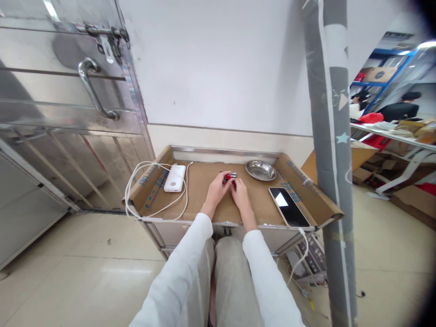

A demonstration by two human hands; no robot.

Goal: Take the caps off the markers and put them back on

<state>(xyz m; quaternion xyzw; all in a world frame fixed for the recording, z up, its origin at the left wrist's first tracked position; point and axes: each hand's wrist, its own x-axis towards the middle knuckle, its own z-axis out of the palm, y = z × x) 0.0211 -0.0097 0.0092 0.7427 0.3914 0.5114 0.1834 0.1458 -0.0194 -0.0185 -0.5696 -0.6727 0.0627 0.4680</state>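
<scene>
My left hand (216,190) and my right hand (240,193) meet over the middle of a cardboard-covered table (204,200). Both have their fingers curled round a small red and silver object (229,176), held just above the cardboard. The object is too small to name. Both sleeves are white. My knees show below the table's front edge.
A white power bank (175,177) with a looping white cable (136,190) lies at the left. A round metal dish (260,170) sits at the back right, a phone (289,206) at the right. A metal door (68,91) stands left, a grey pole (332,159) right. People sit far right.
</scene>
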